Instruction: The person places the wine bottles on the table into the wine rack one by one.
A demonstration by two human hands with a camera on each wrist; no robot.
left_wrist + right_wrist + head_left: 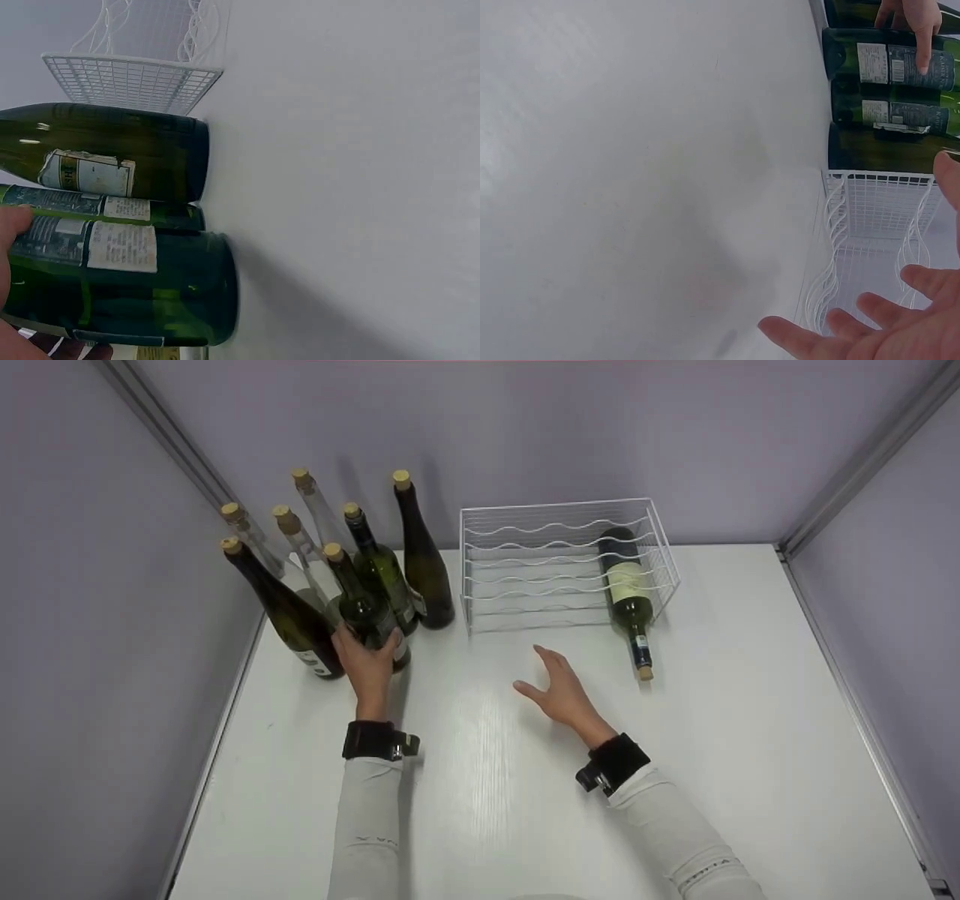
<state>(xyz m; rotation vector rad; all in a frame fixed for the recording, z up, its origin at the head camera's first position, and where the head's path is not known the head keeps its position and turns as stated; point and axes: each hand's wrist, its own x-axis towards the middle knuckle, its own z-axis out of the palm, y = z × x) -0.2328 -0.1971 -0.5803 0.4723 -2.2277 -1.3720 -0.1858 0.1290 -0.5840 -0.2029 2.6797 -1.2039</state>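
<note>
My left hand (366,664) grips a green wine bottle (365,611) low on its body, thumb on the right side and fingers on the left. This corked bottle stands upright among other bottles; its pale back label (122,246) shows in the left wrist view. Just behind it stands another green bottle (386,577), with a brown-green bottle (426,570) to the right. A dark bottle (289,619) is close on the left of the hand. Over the white table, my right hand (562,694) is held with fingers spread, touching nothing, in front of the wire rack.
The white wire rack (555,505) with wavy rails stands at the back of the table (465,780). A corked wine bottle (628,583) lies in its right end, neck toward me. Several clear corked bottles (319,506) stand back left. Grey walls (525,427) enclose the table.
</note>
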